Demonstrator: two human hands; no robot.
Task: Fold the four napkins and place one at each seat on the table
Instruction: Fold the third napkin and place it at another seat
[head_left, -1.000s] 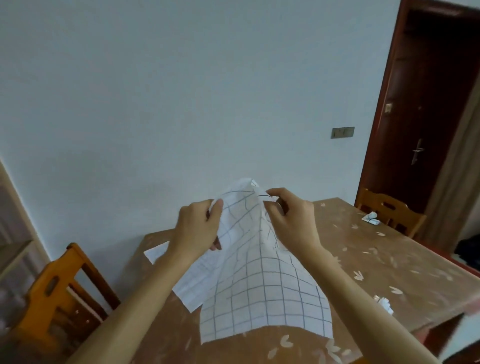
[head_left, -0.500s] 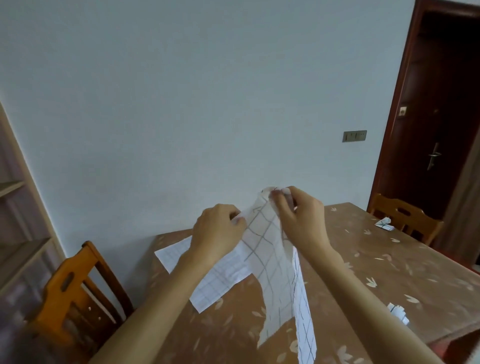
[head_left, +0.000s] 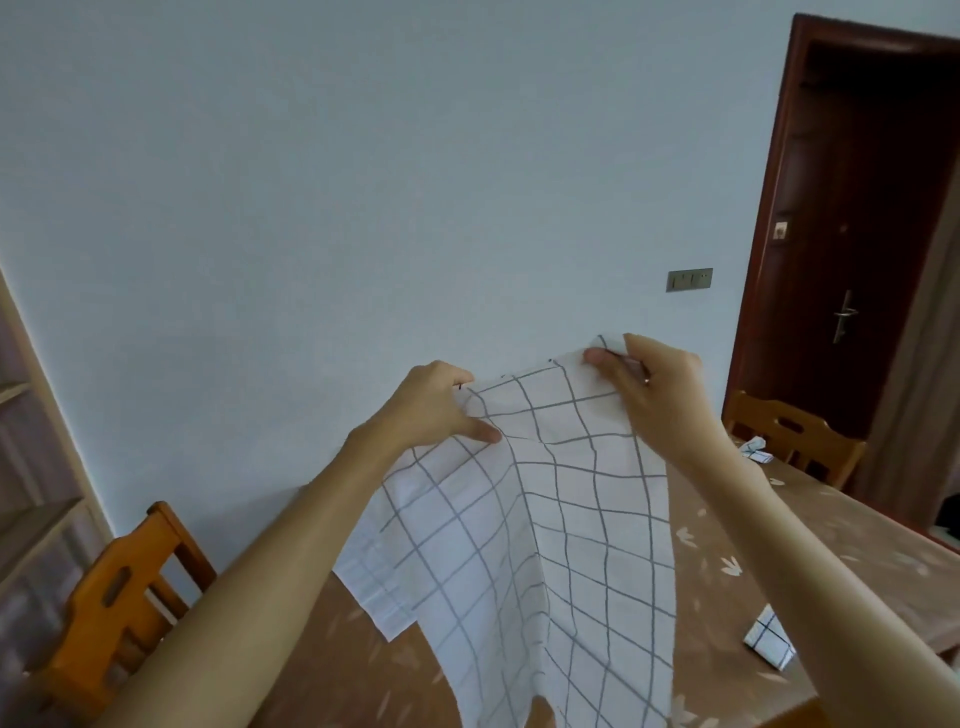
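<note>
1. The checked napkin (head_left: 545, 545) hangs in mid-frame over the tabletop (head_left: 753, 571). Its loose hem drops to the bottom edge, so its long axis runs straight down from the fingers.
2. A folded napkin (head_left: 769, 636) lies at lower right.
3. The left hand (head_left: 431, 410) pinches the left top corner and the right hand (head_left: 654, 384) pinches the right corner, slightly higher. The top edge spans between them, so folding likely means bringing these corners together.
4. Another folded napkin (head_left: 756, 451) lies far right, beside a wooden chair (head_left: 795, 431).

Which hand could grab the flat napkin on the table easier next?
Probably left: the flat napkin lies below the left hand; the right hand is farther, though both grip the raised napkin.
</note>
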